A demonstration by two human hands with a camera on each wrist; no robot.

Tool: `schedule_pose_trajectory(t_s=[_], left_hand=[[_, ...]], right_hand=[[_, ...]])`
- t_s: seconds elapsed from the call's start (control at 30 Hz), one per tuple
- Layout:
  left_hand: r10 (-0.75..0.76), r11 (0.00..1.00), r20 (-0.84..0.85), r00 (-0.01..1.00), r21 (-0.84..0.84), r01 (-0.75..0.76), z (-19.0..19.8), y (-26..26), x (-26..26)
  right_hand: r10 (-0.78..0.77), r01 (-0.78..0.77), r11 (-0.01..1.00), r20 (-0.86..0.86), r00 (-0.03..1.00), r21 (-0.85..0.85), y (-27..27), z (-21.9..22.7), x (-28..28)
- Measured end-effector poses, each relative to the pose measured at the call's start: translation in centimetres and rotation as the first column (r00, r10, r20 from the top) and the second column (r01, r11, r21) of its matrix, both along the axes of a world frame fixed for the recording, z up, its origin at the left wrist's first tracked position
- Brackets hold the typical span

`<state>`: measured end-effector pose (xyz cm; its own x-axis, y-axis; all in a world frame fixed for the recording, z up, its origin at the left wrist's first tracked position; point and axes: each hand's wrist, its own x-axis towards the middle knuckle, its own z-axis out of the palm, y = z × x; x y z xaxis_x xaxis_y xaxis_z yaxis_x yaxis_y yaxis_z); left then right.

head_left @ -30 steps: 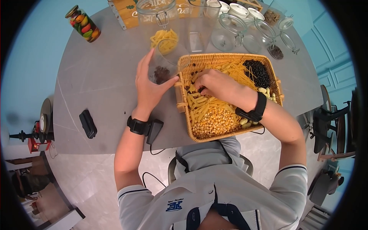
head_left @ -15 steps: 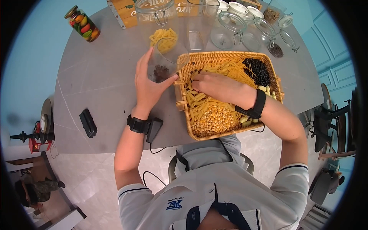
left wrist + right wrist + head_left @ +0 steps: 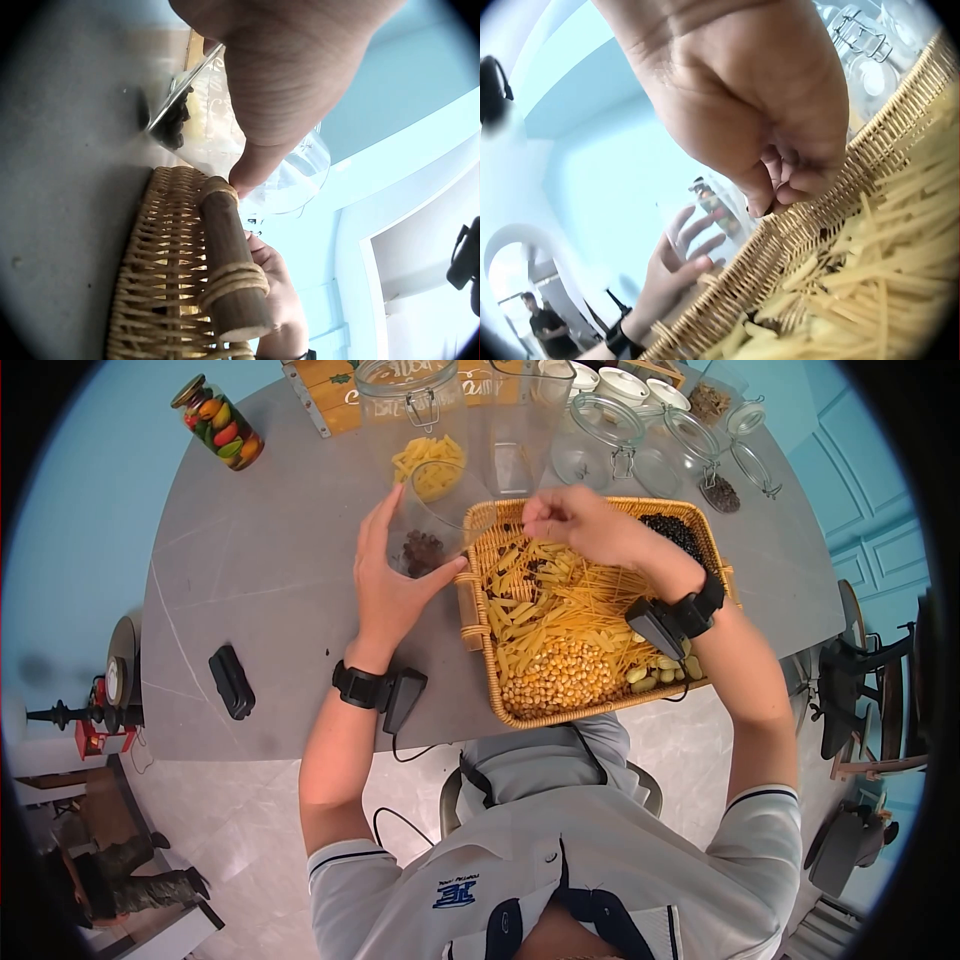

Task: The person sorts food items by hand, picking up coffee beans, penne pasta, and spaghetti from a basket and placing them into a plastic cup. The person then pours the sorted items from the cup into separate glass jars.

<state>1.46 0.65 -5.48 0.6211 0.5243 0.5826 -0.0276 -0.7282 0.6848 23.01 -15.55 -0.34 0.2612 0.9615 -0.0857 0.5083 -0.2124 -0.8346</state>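
My left hand is curled round a clear container that stands against the basket's left end, dark pieces at its bottom. The left wrist view has the hand above the wooden basket handle. Over the back part of the wicker basket, my right hand is raised. Its thumb and fingers pinch a small dark piece, mostly hidden. Below lie pasta tubes, scattered dark pieces, long pasta and corn kernels.
Black beans and peanuts share the basket. Behind it stand a jar of pasta tubes, a tall clear container and open glass jars. A fruit jar and black case are at left.
My right hand has risen out of the basket contents and moved toward the back rim, uncovering pasta and dark pieces. The left hand and its container have stayed about where they were.
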Motion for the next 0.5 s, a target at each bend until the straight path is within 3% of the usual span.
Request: schedule_pose_trajectory(t_s=[0.1,0.23,0.5], left_hand=[[0.004,1.0,0.0,1.0,0.008,-0.004,-0.1,0.1,0.0],[-0.006,1.0,0.015,1.0,0.0,0.006,-0.1,0.0,0.1],[-0.005,1.0,0.007,1.0,-0.016,0.005,0.1,-0.1,0.0]], right_hand=[[-0.182,0.18,0.983,-0.233,0.955,-0.032,0.3,2.1,-0.3],[-0.189,0.216,0.976,-0.401,0.897,0.022,1.3,2.6,-0.4],[-0.083,0.138,0.983,-0.377,0.923,0.121,3.3,2.7,-2.5]])
